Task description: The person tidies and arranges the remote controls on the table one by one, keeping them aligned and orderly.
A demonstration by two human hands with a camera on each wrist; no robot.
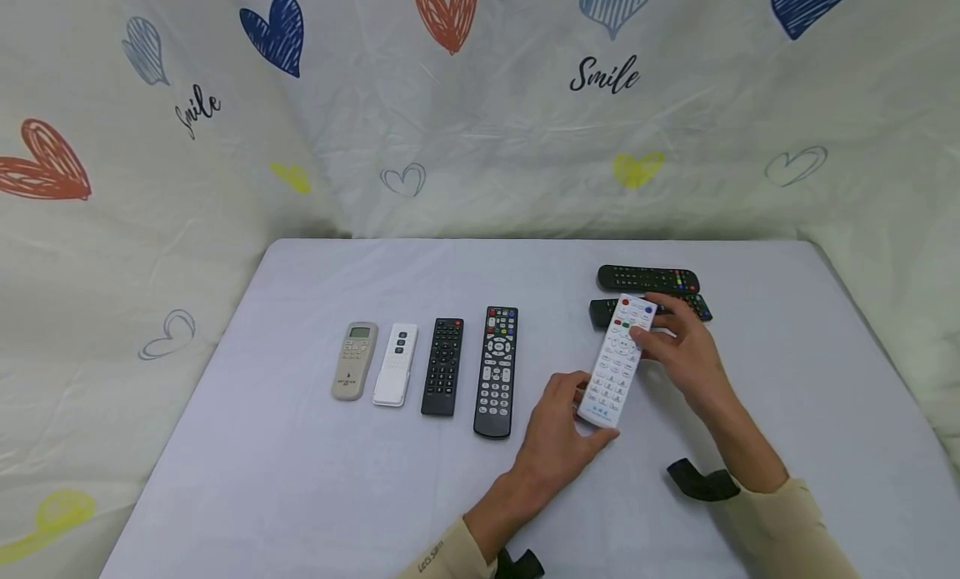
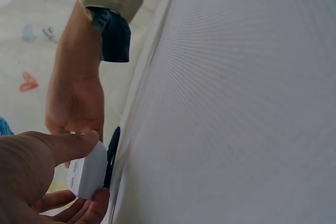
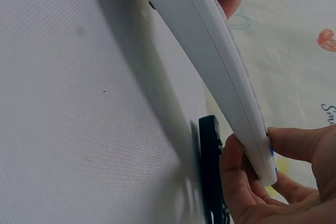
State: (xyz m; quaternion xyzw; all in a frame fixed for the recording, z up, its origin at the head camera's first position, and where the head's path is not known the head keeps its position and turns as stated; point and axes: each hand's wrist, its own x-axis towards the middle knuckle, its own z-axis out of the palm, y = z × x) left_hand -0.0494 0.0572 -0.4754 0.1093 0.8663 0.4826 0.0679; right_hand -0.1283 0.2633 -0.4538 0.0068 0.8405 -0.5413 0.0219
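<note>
A white remote control [image 1: 617, 362] with colored buttons at its upper end is held tilted above the table by both hands. My right hand [image 1: 686, 358] pinches its upper end between thumb and fingers. At its lower end, my left hand [image 1: 551, 446] grips the edges, thumb on one side and fingers on the other. In the right wrist view the side of the white remote [image 3: 210, 61] stands off the cloth. Behind it lie two black remotes; the nearer black remote [image 1: 602, 312] is partly covered by the white one and my right hand, the farther black remote [image 1: 645, 278] shows fully.
To the left, a row lies on the white-covered table [image 1: 300, 496]: a beige remote with a small screen [image 1: 354, 362], a slim white remote [image 1: 395, 366], a black remote [image 1: 443, 366] and a longer black remote [image 1: 496, 375]. A heart-printed cloth [image 1: 510, 129] hangs behind.
</note>
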